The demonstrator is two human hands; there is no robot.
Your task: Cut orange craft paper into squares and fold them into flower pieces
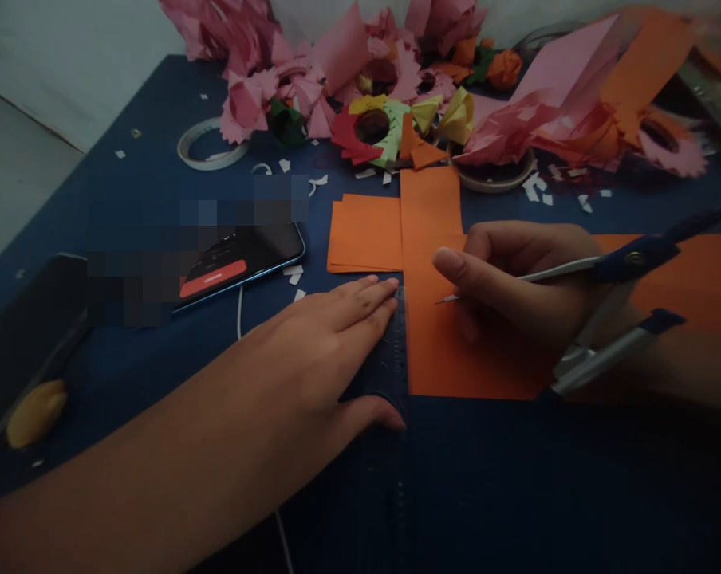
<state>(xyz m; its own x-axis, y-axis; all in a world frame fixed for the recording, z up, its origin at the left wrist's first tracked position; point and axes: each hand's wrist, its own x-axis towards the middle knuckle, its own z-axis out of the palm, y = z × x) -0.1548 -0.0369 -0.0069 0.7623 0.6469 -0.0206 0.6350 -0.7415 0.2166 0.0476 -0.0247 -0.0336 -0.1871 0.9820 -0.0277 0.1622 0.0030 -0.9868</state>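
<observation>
My left hand (313, 343) lies flat with fingers stretched and thumb apart, pressing a clear ruler (399, 486) to the blue table. The ruler's edge runs along the left side of a long orange paper sheet (480, 371). In my closed right hand (516, 279) is a drawing compass (632, 259), tilted, its metal point just over the sheet near the ruler. The compass's other leg sticks out below the hand. Beyond my fingertips lie a small stack of orange paper pieces (365, 235) and an upright orange strip (431, 199).
A lit phone (265, 253) with a white cable lies left of my hand. A dark flat device (25, 327) and a yellowish lump (36, 413) sit farther left. At the back are a white tape roll (212, 149), paper scraps and a heap of pink paper decorations (342, 60).
</observation>
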